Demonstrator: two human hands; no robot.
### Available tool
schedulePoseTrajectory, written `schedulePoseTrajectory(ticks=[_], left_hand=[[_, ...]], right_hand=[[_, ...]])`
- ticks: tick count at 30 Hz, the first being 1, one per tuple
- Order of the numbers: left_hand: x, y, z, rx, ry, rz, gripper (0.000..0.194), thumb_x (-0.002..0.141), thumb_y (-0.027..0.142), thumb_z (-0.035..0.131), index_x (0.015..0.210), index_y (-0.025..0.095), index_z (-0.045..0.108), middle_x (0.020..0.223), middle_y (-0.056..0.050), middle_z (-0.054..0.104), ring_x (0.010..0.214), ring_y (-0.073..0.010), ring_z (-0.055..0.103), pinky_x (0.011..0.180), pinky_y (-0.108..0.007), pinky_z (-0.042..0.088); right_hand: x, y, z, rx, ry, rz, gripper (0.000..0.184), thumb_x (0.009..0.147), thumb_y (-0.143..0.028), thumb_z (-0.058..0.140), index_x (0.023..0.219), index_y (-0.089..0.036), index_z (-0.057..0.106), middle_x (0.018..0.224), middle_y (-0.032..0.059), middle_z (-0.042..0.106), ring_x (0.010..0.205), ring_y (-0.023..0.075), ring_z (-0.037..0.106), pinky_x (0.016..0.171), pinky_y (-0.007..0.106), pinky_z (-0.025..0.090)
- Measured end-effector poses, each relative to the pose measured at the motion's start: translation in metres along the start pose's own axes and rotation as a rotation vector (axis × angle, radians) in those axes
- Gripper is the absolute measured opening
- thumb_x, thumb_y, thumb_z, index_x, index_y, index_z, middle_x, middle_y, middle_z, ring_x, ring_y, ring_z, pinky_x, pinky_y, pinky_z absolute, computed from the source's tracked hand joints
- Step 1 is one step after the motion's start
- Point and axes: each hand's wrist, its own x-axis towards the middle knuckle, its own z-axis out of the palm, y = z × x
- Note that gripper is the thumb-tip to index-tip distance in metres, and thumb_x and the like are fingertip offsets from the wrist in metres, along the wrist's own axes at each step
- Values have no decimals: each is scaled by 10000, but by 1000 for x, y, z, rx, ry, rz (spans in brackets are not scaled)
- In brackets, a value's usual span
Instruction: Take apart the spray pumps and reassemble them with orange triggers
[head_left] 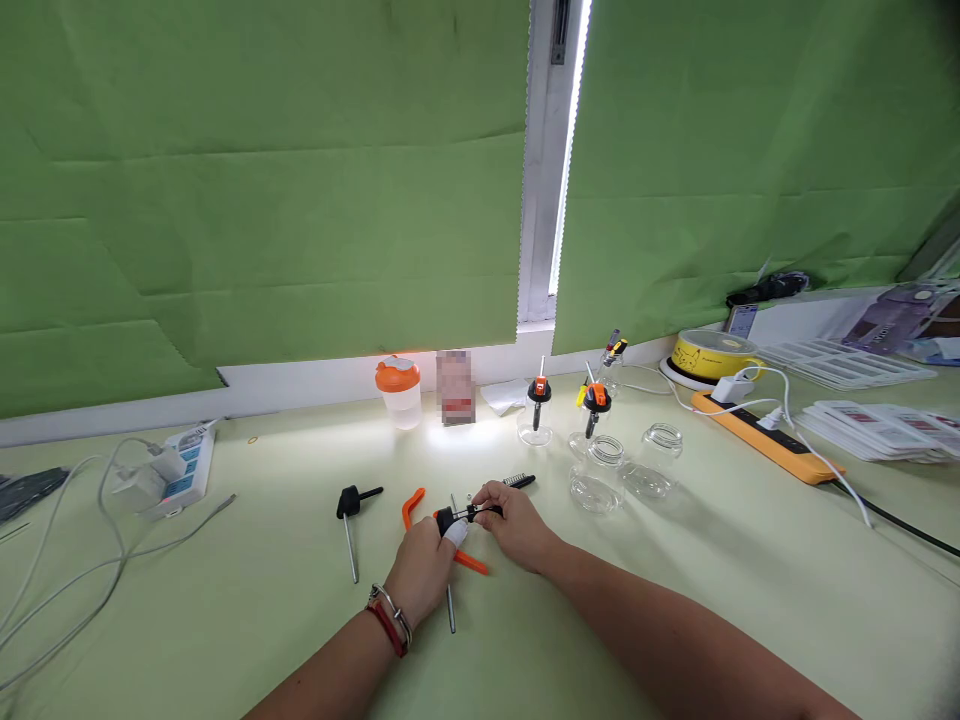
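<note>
Near the middle of the table, my left hand (427, 565) is closed round a black plastic part (445, 520) with a short metal piece. My right hand (517, 525) pinches the dark end of that same part from the other side; its fingertips hide some of it. Under and beside my left hand lie an orange curved handle piece (472, 563), another orange curved piece (411, 505) and a metal rod (451, 610). Left of them rests a black cap with a side arm and metal rod (349, 505). Just behind my right hand is a black piece with a spring (521, 481).
Clear glass jars (596, 490) stand to the right, and behind them are jars with black-and-orange tops (538, 390). An orange-lidded cup (399, 390) stands by the wall. Cables run from an orange power strip (765, 437) at right and a white one (191, 465) at left.
</note>
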Motion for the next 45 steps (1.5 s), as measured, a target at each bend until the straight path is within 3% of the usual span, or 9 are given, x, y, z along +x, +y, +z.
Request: schedulePoseTrajectory(ticks=[14,23,28,32,34,39,45], left_hand=[[0,0,-1,78,-4,73,349,814,495,336,677,197,453,679,-34,555,615,-187,512,544,-306,337],[-1,3,-2,53,-5,31,333,815,484,344,658,202,426,625,-14,534,560,-167,479,507,-290,317],[0,1,-2,31,3,50,333,811,492,357,651,206,409,616,-4,498,555,-160,447,502,-289,311],[-3,0,-7,19,-7,37,329,801,496,377,641,209,397,610,0,479,553,-161,443,499,-284,305],[-8,2,-10,42,-18,53,343,802,508,375,630,211,388,595,4,468,543,-163,441,496,-281,293],[-25,12,-12,176,-69,86,372,796,540,361,626,212,402,603,-13,504,536,-175,450,484,-276,258],[-35,17,-7,291,-90,73,364,765,546,406,659,203,466,697,-51,598,590,-197,516,487,-270,272]], right_hand=[[3,-2,-3,-7,-83,37,188,708,-172,535,891,-196,571,687,-19,530,605,122,489,562,245,381],[4,-1,-3,-41,-69,44,230,714,-166,540,939,-209,539,697,-21,548,630,131,518,585,252,398],[3,-1,-4,32,-56,44,140,692,-151,537,824,-198,538,720,-14,556,636,125,512,595,251,403],[-1,-4,-20,68,-102,64,61,690,-176,549,749,-186,540,673,-12,566,633,133,539,604,260,411],[-3,-7,-35,7,-122,84,56,685,-198,571,738,-183,564,685,-1,591,646,144,555,593,261,407],[-4,-12,-67,-436,13,35,54,665,-239,642,700,-203,659,679,17,631,627,161,529,556,265,344],[1,-21,-74,-706,25,-51,79,683,-179,643,723,-218,700,769,45,664,719,193,558,593,274,323]])
